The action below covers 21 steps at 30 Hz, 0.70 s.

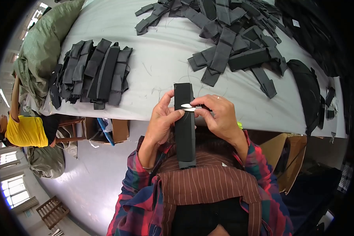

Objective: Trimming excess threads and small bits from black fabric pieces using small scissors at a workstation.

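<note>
Left hand: the left hand point(164, 119) was closed on the left edge of a dark fabric strip point(184, 129), thumb across its front, fingers behind.
Right hand: the right hand point(219, 117) was pinched shut on small thread snips point(188, 107), their pale blades laid across the strip near its upper third; a ring showed on one finger.
Strip, place: it was held upright between both hands, above the near edge of the surface point(157, 67), its lower end hanging down to the striped apron point(208, 185).
Strip, handling: it looked light and soft, likely limp where unsupported, though the layers seemed to give it some body; not fragile and not slippery. A grip on the long edge beside the blades looked the steadiest hold.
Snips, handling: small, hard and sharp at the tips, best held at the rear, away from the blades.
Arm pose: both forearms in plaid sleeves point(139, 185) rose from the lower edge, elbows out, wrists bent inward so the hands met at the strip.
Nearby left: a neat row of stacked strips point(94, 72) lay on the surface, well apart from the hands.
Nearby far: a loose heap of strips point(228, 39) spread across the far right of the surface.
Further out: a green sack point(47, 43) lay at the left end, cardboard boxes point(289, 157) stood below, and a person in a yellow shirt point(25, 131) was at the far left.
</note>
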Each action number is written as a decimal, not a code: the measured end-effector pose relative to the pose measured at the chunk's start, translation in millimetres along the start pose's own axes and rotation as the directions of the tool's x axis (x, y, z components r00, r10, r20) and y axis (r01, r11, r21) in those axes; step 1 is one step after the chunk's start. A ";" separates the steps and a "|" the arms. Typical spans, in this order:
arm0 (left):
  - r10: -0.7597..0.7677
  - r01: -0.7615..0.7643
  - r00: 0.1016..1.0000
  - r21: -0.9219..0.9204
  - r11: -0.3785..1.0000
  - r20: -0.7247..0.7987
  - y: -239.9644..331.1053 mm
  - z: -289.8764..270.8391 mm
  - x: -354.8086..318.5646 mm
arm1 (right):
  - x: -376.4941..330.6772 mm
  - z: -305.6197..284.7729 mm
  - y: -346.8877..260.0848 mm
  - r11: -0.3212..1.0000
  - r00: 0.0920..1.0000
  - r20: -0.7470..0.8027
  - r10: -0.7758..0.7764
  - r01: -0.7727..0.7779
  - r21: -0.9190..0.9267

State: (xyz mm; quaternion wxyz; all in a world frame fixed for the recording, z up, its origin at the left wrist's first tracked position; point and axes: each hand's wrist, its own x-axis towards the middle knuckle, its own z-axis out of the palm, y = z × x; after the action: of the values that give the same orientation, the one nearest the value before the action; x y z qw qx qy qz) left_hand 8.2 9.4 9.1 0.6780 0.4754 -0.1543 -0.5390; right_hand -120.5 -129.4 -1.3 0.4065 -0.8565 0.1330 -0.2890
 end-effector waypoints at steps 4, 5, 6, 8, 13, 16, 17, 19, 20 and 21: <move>-0.064 0.064 0.998 -0.005 0.998 0.013 -5.0 0.6 -1.5 | 1.3 -2.1 4.2 0.999 0.999 -0.017 0.045 -0.044 0.029; -0.065 0.065 0.998 -0.003 0.998 0.014 -4.4 0.9 -2.5 | 3.3 -3.2 3.3 0.999 0.999 -0.019 0.045 -0.044 0.030; -0.067 0.066 0.998 0.030 0.997 0.020 -3.1 1.2 -3.7 | 5.9 -4.0 2.4 0.999 0.998 -0.049 0.030 -0.030 -0.011; -0.071 0.068 0.997 0.064 0.996 0.034 -1.4 4.2 -2.8 | 10.5 -6.0 5.1 0.998 0.996 -0.083 0.014 -0.019 -0.059; -0.102 0.103 0.995 0.241 0.965 -0.020 9.0 12.8 -8.2 | 18.3 -10.2 15.8 0.967 0.988 -0.071 -0.137 0.118 -0.225; -0.149 0.146 0.989 0.285 0.947 -0.011 15.2 9.0 -9.9 | 19.1 -14.2 18.7 0.965 0.990 -0.029 -0.137 0.127 -0.229; -0.150 0.147 0.989 0.284 0.947 -0.013 15.3 7.4 -10.7 | 18.6 -15.5 18.7 0.965 0.990 -0.027 -0.137 0.127 -0.228; -0.145 0.138 0.989 0.300 0.944 0.001 14.6 4.9 -11.2 | 17.7 -18.5 18.5 0.964 0.989 -0.005 -0.145 0.141 -0.226; -0.145 0.138 0.989 0.300 0.944 0.002 14.4 4.1 -11.3 | 17.7 -18.6 18.7 0.964 0.989 -0.005 -0.145 0.140 -0.227; -0.151 0.142 0.989 0.298 0.944 0.006 14.1 3.4 -11.7 | 17.8 -18.7 18.9 0.963 0.988 -0.002 -0.152 0.148 -0.226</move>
State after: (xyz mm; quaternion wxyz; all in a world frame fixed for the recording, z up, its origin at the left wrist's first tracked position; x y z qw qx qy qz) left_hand 9.6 17.6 25.8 0.5548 0.5742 -0.2073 -0.5652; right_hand -117.4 -161.2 0.4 0.2826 -0.9018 0.1035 -0.3101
